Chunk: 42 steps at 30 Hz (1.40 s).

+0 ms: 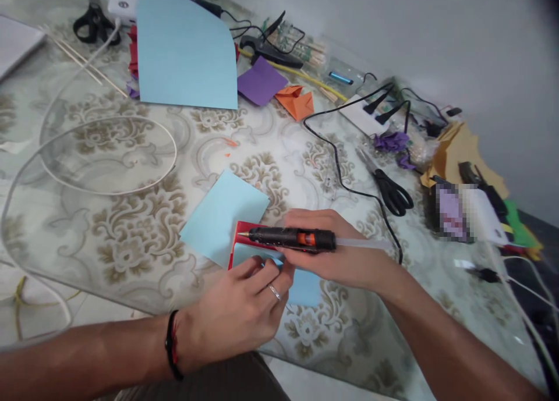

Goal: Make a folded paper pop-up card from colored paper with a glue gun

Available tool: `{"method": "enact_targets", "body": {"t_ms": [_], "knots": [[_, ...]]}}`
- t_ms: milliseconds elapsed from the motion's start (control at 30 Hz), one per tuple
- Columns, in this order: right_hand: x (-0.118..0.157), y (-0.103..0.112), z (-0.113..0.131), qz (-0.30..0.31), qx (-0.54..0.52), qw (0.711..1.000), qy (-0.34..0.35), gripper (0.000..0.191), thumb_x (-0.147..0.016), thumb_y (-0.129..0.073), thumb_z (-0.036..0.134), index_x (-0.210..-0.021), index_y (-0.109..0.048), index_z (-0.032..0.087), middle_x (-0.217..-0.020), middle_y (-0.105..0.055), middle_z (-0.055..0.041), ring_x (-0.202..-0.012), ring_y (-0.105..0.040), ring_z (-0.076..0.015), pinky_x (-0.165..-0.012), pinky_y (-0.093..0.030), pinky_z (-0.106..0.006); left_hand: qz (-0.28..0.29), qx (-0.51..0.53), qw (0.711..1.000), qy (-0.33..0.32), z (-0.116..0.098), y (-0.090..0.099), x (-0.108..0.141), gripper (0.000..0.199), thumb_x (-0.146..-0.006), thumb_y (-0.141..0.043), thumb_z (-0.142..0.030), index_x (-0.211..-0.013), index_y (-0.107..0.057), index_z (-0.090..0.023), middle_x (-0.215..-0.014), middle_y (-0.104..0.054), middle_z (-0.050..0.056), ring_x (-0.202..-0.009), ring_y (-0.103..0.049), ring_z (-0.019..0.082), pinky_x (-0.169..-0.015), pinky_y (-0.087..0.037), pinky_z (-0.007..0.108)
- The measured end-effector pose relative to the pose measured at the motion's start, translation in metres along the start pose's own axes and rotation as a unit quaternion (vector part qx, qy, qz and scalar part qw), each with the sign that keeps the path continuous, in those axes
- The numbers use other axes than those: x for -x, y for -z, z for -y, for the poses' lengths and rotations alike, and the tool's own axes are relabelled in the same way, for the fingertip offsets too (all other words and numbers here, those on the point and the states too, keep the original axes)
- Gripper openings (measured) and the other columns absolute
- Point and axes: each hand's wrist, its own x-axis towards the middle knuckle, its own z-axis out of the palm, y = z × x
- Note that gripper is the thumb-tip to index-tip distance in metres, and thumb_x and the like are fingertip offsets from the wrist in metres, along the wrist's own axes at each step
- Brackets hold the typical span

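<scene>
My right hand (336, 267) grips a black hot glue gun (279, 238), its metal nozzle pointing left. A translucent glue stick (364, 244) protrudes from the gun's rear. Just below the gun, my left hand (248, 302) pinches a small red paper piece (243, 227) with light blue paper (244, 253) over it. The nozzle tip lies over the red border; whether it touches cannot be seen. Under this work is a light blue paper square (220, 212). More blue paper (305, 288) shows beneath my hands on the right. The fingers hide much of the red piece.
A large light blue sheet (186, 52), purple paper (262, 82) and folded orange paper (297, 101) lie toward the back. Black-handled scissors (393, 192) rest at right, others (93, 22) at upper left. A black cord (336, 156) and looping white cable (126, 191) cross the patterned table.
</scene>
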Motion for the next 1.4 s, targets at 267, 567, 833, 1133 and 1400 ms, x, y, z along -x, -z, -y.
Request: {"method": "enact_targets", "body": {"t_ms": [267,567,833,1133,1400], "knots": [[0.001,-0.002,-0.003,0.009,0.002,1.0,-0.012,0.022,-0.082,-0.062,0.011,-0.067,-0.05,0.022,-0.068,-0.052,0.0038,-0.064,-0.052,-0.0134,-0.06,-0.038,-0.028,0.005,-0.002,1.0,0.0,-0.001,0.0,0.0,0.032,-0.109,-0.047,-0.011,-0.104,-0.078,-0.01,-0.114,-0.077,0.009,-0.098,-0.065,0.021,-0.086,-0.048,0.037],[0.007,0.001,-0.006,0.002,0.004,1.0,0.005,0.023,-0.081,-0.059,0.01,-0.067,-0.047,0.023,-0.067,-0.051,0.0039,-0.066,-0.053,-0.0142,-0.062,-0.038,-0.029,-0.003,-0.01,1.0,0.003,-0.001,0.002,0.0,0.036,-0.109,-0.043,-0.009,-0.109,-0.079,-0.009,-0.121,-0.078,0.009,-0.099,-0.066,0.021,-0.086,-0.049,0.037],[0.017,0.003,-0.013,-0.023,0.008,0.998,0.051,0.026,-0.084,-0.061,0.008,-0.07,-0.045,0.024,-0.069,-0.053,0.003,-0.073,-0.055,-0.0172,-0.065,-0.039,-0.03,0.018,-0.034,0.999,-0.003,0.001,0.004,-0.001,0.034,-0.108,-0.043,-0.008,-0.122,-0.074,-0.006,-0.125,-0.078,0.011,-0.094,-0.067,0.019,-0.086,-0.051,0.037],[0.019,0.001,-0.017,-0.026,0.018,0.997,0.073,0.024,-0.09,-0.065,0.013,-0.074,-0.05,0.023,-0.071,-0.055,0.0024,-0.073,-0.055,-0.0176,-0.067,-0.042,-0.03,0.019,-0.038,0.999,-0.007,0.001,0.003,0.001,0.037,-0.109,-0.04,-0.008,-0.122,-0.074,-0.006,-0.126,-0.078,0.01,-0.096,-0.068,0.02,-0.088,-0.05,0.037],[0.022,0.002,-0.013,-0.032,0.042,0.997,0.049,0.022,-0.088,-0.065,0.013,-0.074,-0.052,0.024,-0.069,-0.053,0.0027,-0.073,-0.054,-0.0181,-0.066,-0.04,-0.03,0.017,-0.045,0.999,-0.013,0.002,0.004,0.0,0.037,-0.108,-0.04,-0.007,-0.117,-0.076,-0.008,-0.13,-0.077,0.011,-0.098,-0.067,0.021,-0.089,-0.051,0.037]]}}
